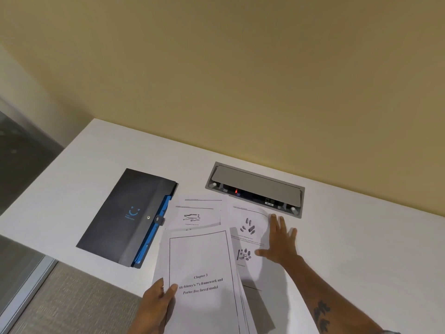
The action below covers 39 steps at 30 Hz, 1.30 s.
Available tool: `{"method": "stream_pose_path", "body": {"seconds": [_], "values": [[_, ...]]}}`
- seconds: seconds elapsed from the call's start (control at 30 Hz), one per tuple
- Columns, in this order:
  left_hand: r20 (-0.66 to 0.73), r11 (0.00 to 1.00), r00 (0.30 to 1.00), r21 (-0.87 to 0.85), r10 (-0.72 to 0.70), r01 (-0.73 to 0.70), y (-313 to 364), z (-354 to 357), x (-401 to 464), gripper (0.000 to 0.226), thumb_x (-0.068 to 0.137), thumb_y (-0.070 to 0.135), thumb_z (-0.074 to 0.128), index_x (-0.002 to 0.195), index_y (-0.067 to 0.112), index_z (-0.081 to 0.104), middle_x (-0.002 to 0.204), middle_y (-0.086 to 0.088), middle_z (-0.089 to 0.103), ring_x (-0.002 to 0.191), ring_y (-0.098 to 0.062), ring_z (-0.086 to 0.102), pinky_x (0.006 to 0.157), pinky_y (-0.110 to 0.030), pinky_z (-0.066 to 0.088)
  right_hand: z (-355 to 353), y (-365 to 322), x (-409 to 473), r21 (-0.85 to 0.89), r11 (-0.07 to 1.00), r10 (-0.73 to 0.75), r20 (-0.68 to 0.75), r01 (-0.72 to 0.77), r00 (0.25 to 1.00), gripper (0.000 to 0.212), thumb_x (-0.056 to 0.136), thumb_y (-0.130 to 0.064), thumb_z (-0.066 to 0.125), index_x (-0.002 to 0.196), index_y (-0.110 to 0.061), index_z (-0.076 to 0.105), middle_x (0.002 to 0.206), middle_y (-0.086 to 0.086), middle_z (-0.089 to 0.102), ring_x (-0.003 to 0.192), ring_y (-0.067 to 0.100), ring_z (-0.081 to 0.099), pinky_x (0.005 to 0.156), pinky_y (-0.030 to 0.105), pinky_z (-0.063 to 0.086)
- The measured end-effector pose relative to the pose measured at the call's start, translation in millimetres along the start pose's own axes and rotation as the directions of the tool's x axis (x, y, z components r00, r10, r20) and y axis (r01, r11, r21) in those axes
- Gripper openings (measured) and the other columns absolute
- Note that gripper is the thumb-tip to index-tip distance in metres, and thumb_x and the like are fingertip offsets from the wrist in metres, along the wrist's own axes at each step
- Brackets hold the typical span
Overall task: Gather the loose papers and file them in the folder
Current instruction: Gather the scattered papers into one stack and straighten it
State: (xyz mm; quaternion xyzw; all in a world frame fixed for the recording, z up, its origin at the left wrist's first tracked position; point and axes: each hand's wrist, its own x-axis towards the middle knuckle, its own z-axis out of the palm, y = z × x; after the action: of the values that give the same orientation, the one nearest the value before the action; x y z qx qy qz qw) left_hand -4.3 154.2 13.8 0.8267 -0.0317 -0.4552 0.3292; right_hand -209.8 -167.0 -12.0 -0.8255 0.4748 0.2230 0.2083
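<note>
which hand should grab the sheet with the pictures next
Right. The right hand already lies flat on that sheet, while the left hand holds the gathered stack.

White table (72, 179): folder (120, 218), papers (250, 227).

Desk layout: folder left, papers centre, socket box behind.
Folder (125, 218) is lying on the desk (361, 249), left of loose sheets (197, 213); the socket box (255, 188) is sitting behind them; a stack (204, 280) is overlapping the sheets at the front.
</note>
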Motion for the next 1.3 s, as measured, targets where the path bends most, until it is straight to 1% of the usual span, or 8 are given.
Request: {"method": "stream_pose_path", "body": {"seconds": [0.2,0.33,0.43,0.63,0.73,0.87,1.03,1.3], "values": [[0.025,0.998,1.0,-0.068,-0.017,0.019,12.3,3.0,-1.2,0.014,0.1,0.021,0.062,0.112,0.025,0.067,0.099,0.0,0.08,0.099,-0.022,0.073,0.083,-0.035,0.056,18.4,-5.1,-18.0,0.139,0.99,0.045,-0.135,-0.026,0.99,0.127,0.078,-0.049,0.087,0.168,-0.016,0.004,0.167,0.01,0.034,0.161,0.03,0.02,0.131,0.056,0.003],[0.026,0.994,0.999,-0.103,-0.024,0.027,22.2,6.5,2.0,0.015,0.101,0.019,0.06,0.115,0.02,0.066,0.105,0.004,0.077,0.099,-0.018,0.071,0.077,-0.029,0.055,32.1,-8.1,-31.5,0.351,0.93,0.175,-0.151,-0.113,0.973,0.122,0.077,-0.031,0.092,0.167,-0.016,0.01,0.145,0.01,0.058,0.139,0.032,0.05,0.118,0.048,0.038],[0.024,0.998,1.0,-0.064,-0.008,0.009,30.8,8.2,4.7,0.023,0.101,0.023,0.06,0.122,0.015,0.064,0.118,-0.006,0.074,0.112,-0.03,0.069,0.099,-0.048,0.056,40.1,-5.1,-41.3,0.57,0.803,0.289,-0.117,-0.174,0.95,0.1,0.085,-0.014,0.086,0.163,-0.016,0.025,0.14,0.014,0.067,0.124,0.037,0.067,0.103,0.045,0.055],[0.042,0.988,0.999,-0.156,-0.006,0.012,40.6,12.2,7.0,0.021,0.102,0.021,0.058,0.121,0.015,0.063,0.118,-0.008,0.074,0.111,-0.03,0.068,0.103,-0.049,0.053,37.2,11.6,-54.1,0.771,0.624,0.381,-0.152,-0.131,0.912,0.025,0.098,-0.003,0.07,0.123,-0.007,0.07,0.121,0.013,0.075,0.112,0.038,0.07,0.094,0.048,0.06],[0.068,0.975,0.998,-0.223,0.019,-0.003,43.4,10.4,6.6,0.017,0.103,0.017,0.058,0.117,0.017,0.066,0.113,-0.006,0.077,0.108,-0.027,0.071,0.092,-0.04,0.057,29.8,23.8,-63.6,0.835,0.543,0.409,-0.171,-0.089,0.897,0.014,0.1,-0.002,0.066,0.11,-0.008,0.074,0.112,0.011,0.077,0.106,0.037,0.071,0.091,0.046,0.06],[0.102,0.975,0.994,-0.222,0.041,-0.018,44.8,7.5,11.3,0.018,0.102,0.02,0.059,0.118,0.016,0.067,0.11,-0.005,0.077,0.113,-0.03,0.069,0.106,-0.048,0.052,17.5,36.3,-80.3,0.911,0.41,0.429,-0.153,-0.042,0.89,0.021,0.104,-0.009,0.061,0.096,-0.026,0.071,0.102,-0.003,0.076,0.096,0.019,0.072,0.072,0.026,0.052],[0.144,0.981,0.989,-0.194,0.037,-0.008,46.9,7.3,11.9,0.019,0.102,0.022,0.059,0.119,0.016,0.066,0.113,-0.002,0.078,0.113,-0.027,0.07,0.106,-0.047,0.052,9.5,29.9,-93.2,0.959,0.277,0.35,-0.051,-0.051,0.935,0.019,0.103,-0.014,0.064,0.098,-0.027,0.077,0.096,-0.019,0.082,0.099,0.008,0.073,0.088,0.029,0.053],[0.232,0.986,0.972,-0.156,-0.019,0.057,43.6,1.6,9.9,0.029,0.103,0.031,0.056,0.126,0.015,0.063,0.122,-0.003,0.075,0.12,-0.028,0.066,0.11,-0.05,0.049,20.3,-27.1,-101.7,0.954,0.288,0.025,0.08,-0.084,0.996,0.021,0.106,-0.022,0.06,0.104,-0.027,0.08,0.109,0.0,0.083,0.105,0.018,0.077,0.095,0.033,0.056]]}}
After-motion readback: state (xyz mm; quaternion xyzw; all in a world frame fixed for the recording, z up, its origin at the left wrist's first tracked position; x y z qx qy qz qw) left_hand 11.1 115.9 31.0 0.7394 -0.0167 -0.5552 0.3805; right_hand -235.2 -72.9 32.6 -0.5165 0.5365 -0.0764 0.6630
